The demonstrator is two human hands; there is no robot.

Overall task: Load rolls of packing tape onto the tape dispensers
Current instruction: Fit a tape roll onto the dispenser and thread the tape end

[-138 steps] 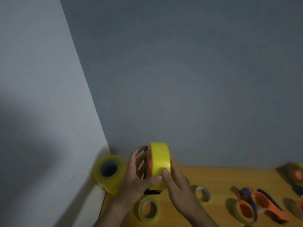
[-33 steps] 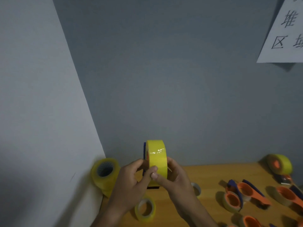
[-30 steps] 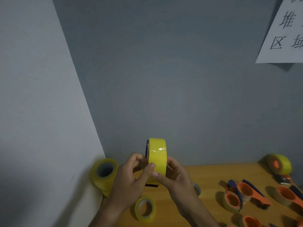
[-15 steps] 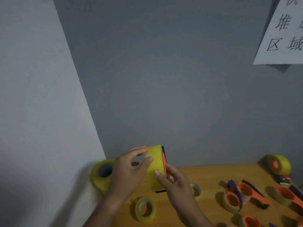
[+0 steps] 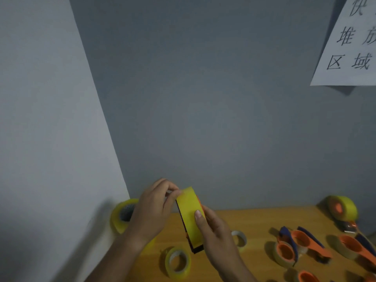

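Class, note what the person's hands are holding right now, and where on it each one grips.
The yellow tape roll: left hand pinches its top edge, right hand grips its lower side.

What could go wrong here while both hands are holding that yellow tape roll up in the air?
The yellow tape roll is held above the table only by fingertips of the left hand and right hand; it might slip. A fall could hit the small roll below. The loose tape end might stick to fingers.
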